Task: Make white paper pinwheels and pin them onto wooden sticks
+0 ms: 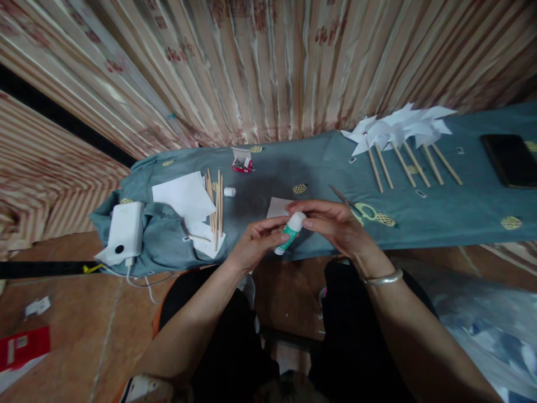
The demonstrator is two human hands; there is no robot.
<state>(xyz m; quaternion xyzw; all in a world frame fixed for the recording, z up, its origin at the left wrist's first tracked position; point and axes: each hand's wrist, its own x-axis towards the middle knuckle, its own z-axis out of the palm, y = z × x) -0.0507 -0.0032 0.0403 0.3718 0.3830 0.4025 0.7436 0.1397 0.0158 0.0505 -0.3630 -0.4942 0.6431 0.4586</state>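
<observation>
A green-and-white glue stick (pixel 289 234) is tilted over the near edge of the cloth-covered table. My left hand (pixel 265 238) is closed around its green body. At its white upper end, the thumb and fingers of my right hand (pixel 331 221) are closed in a pinch. A piece of white paper (pixel 278 207) lies just behind the glue stick, partly hidden by my hands. Scissors (pixel 364 211) with pale green handles lie beside my right hand. To the left of my hands, a small white cylinder (pixel 229 191), like a cap, rests on the cloth.
Paper pinwheels (pixel 396 130) on wooden sticks lie at the back right, with a black phone (pixel 509 160) farther right. Leftward are loose sticks (pixel 220 204), white paper sheets (pixel 182 193), a red box (pixel 242 162) of small metal pieces and a white power bank (pixel 126 229) with a cable.
</observation>
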